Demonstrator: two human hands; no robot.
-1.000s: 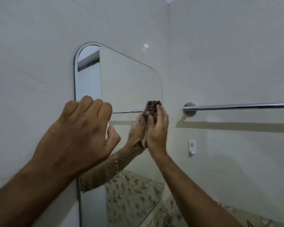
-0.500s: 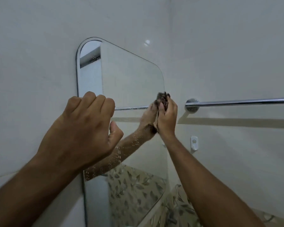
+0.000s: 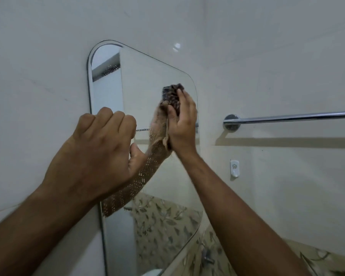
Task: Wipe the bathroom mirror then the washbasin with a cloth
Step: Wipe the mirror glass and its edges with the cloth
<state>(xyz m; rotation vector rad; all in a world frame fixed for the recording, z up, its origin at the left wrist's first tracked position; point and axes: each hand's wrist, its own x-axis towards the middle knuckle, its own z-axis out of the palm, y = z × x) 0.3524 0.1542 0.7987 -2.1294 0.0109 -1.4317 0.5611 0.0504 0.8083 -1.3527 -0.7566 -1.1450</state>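
Note:
A frameless mirror with rounded corners hangs on the pale wall, seen at a steep angle. My right hand presses a dark brown cloth flat against the glass near the mirror's right edge, at mid-height. Water droplets speckle the glass below and left of the cloth. My left hand is curled into a loose fist and rests on the mirror's left edge, holding nothing. The washbasin is out of view.
A chrome towel rail runs along the wall to the right of the mirror. A small white wall hook sits below it. Leaf-patterned tiles show at the bottom right and in the mirror's reflection.
My right hand has slid the cloth upward along the right side of the mirror. The left hand has stayed on the mirror's left edge.

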